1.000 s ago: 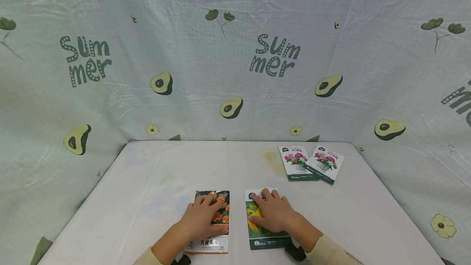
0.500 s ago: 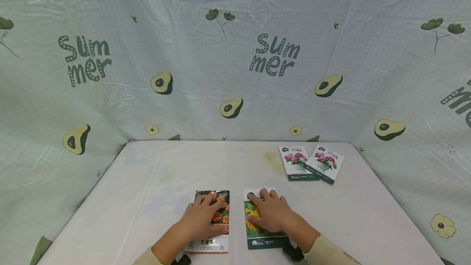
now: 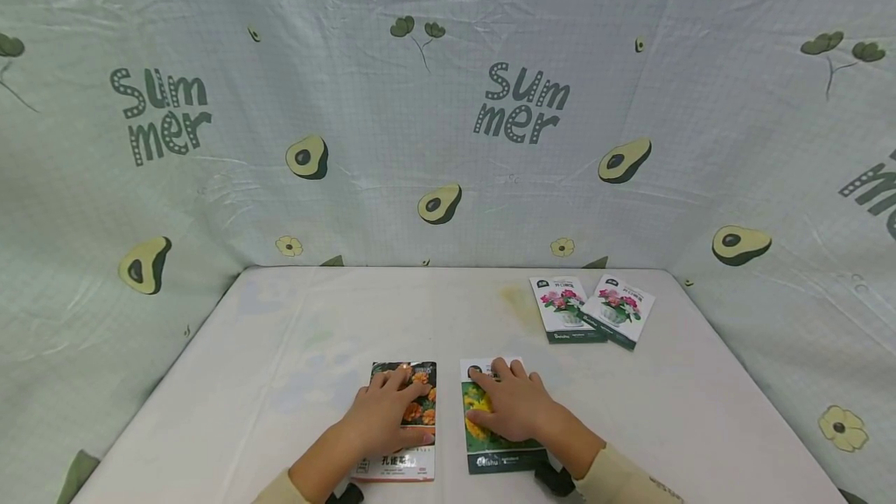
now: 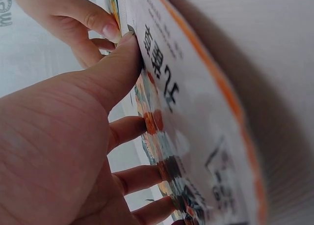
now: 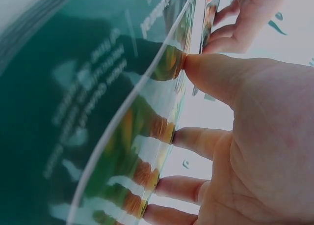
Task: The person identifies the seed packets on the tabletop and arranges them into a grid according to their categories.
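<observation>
My left hand [image 3: 381,417] rests spread over a flower seed packet [image 3: 409,467] with orange blooms and a white lower band. In the left wrist view its thumb [image 4: 125,63] and fingertips press on the glossy face of that packet. To the right, my right hand [image 3: 516,407] presses on another seed packet [image 3: 500,463], which has yellow flowers and a dark green lower band. The right wrist view has the thumb [image 5: 211,72] and fingertips on this packet's face. A narrow gap separates the two packets, which lie side by side. Both hands hide part of the pictures.
Towards the back right lie a white seed packet [image 3: 558,303] with pink flowers and a similar packet [image 3: 621,311] overlapping it at a slant. The pale table [image 3: 280,348] ends at a hanging cloth [image 3: 378,123] printed with avocados.
My right hand has slid the yellow-flowered packet slightly left, narrowing the gap between the packets. The left hand and its packet stay in place.
</observation>
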Demonstrator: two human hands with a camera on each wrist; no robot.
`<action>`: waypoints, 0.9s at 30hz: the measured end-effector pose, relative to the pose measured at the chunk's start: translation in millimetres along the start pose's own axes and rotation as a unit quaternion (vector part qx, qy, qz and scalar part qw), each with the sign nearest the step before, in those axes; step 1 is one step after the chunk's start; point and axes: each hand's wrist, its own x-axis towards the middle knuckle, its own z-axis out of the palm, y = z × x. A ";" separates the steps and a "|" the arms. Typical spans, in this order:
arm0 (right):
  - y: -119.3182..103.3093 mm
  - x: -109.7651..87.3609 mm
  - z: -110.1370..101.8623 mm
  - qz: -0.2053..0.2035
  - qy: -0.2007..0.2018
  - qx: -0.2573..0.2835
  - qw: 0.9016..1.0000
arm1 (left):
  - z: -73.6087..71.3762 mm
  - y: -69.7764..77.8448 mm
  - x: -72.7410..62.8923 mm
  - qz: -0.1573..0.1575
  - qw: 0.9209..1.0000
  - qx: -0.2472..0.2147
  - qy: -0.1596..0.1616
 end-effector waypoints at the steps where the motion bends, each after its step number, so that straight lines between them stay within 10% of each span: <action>1: -0.1 0.3 0.1 0.000 0.000 -0.001 1.000 | 0.0 -0.1 0.1 0.001 1.000 0.000 0.000; 27: -4.8 1.9 -1.2 0.006 0.002 0.000 1.000 | -2.4 -0.1 0.1 0.004 1.000 0.002 -0.005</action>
